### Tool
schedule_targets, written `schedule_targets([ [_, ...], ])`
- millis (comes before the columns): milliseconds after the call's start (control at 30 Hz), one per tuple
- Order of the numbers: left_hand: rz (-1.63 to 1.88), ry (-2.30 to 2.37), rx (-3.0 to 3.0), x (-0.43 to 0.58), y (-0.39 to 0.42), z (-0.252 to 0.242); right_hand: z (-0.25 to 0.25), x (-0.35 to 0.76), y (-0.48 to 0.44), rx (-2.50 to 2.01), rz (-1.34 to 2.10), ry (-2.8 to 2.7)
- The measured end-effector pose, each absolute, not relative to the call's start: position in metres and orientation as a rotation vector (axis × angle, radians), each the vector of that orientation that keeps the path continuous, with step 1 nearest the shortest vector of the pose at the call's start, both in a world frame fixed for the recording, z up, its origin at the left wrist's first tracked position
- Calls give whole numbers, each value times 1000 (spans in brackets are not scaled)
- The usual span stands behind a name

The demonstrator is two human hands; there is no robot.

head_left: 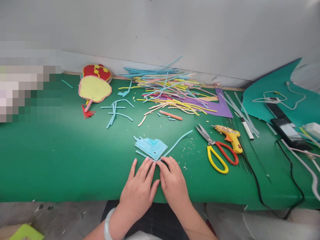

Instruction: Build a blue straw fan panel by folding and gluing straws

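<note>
A light blue piece made of glued foam strips in a V pattern (151, 147) lies on the green table (62, 160) near its front edge. A long light blue strip (178, 142) runs from its lower tip up to the right. My left hand (139, 188) lies flat with fingers stretched out, fingertips at the lower edge of the blue piece. My right hand (172, 180) rests beside it, fingers extended, fingertips pressing where the long strip meets the piece. Neither hand grips anything.
Red-and-yellow scissors (217, 153) and a yellow glue gun (231, 136) lie right of the hands. A pile of coloured foam strips (165, 90) and purple sheet (220, 106) sit behind. Two fan shapes (95, 87) lie far left. A phone (287, 131), cables and teal sheet (275, 90) are at right.
</note>
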State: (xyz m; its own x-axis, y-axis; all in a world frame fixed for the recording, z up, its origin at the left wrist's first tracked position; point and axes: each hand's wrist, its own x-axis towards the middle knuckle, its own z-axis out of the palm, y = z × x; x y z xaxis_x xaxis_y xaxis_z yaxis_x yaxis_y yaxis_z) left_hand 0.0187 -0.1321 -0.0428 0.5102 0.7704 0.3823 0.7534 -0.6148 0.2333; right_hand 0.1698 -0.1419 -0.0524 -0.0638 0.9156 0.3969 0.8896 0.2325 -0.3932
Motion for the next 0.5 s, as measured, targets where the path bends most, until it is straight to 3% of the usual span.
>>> schedule_targets([
  [500,684,1350,2727,18,-132,-42,-52,169,-141,-1641,40,-1948],
])
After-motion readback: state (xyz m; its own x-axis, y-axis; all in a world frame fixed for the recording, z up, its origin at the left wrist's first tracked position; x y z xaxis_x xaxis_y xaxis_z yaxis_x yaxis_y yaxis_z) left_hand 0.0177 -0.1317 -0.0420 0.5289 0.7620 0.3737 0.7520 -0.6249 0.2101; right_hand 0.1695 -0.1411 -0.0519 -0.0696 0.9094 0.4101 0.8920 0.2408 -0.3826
